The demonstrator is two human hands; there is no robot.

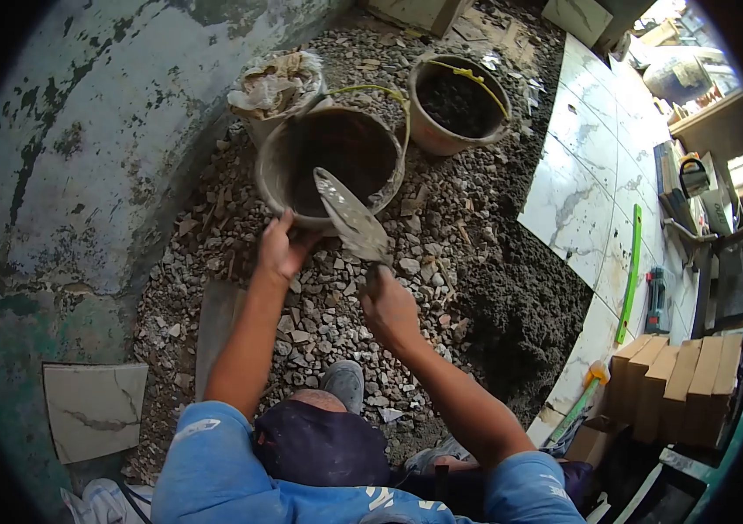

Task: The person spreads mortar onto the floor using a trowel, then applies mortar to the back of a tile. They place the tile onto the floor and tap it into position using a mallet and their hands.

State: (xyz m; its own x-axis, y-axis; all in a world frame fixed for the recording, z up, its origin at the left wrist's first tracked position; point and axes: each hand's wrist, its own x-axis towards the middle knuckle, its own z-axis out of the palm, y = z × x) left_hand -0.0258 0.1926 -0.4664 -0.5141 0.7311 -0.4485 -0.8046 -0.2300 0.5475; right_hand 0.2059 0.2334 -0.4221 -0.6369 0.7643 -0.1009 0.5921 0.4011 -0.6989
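My left hand (pixel 282 248) grips the near rim of a large bucket (pixel 271 166), which is tilted toward me with a dark, shadowed inside. In my right hand (pixel 388 306) is the handle of a trowel (pixel 351 217). Its grey-smeared blade points up and left, over the bucket's near right edge. Behind and to the right stands a second bucket (pixel 435 138) holding dark material, with a yellow cord handle (pixel 467 73). A white sack (pixel 277 83) sits behind the large bucket.
Rubble (pixel 337 306) covers the ground around my shoe. Dark mortar (pixel 524 301) lies beside marble-look tiles (pixel 572 188) on the right. A green level (pixel 631 275), stacked boxes (pixel 681 384) and a rubber mallet (pixel 597 374) are there. A stained wall (pixel 83 175) rises on the left.
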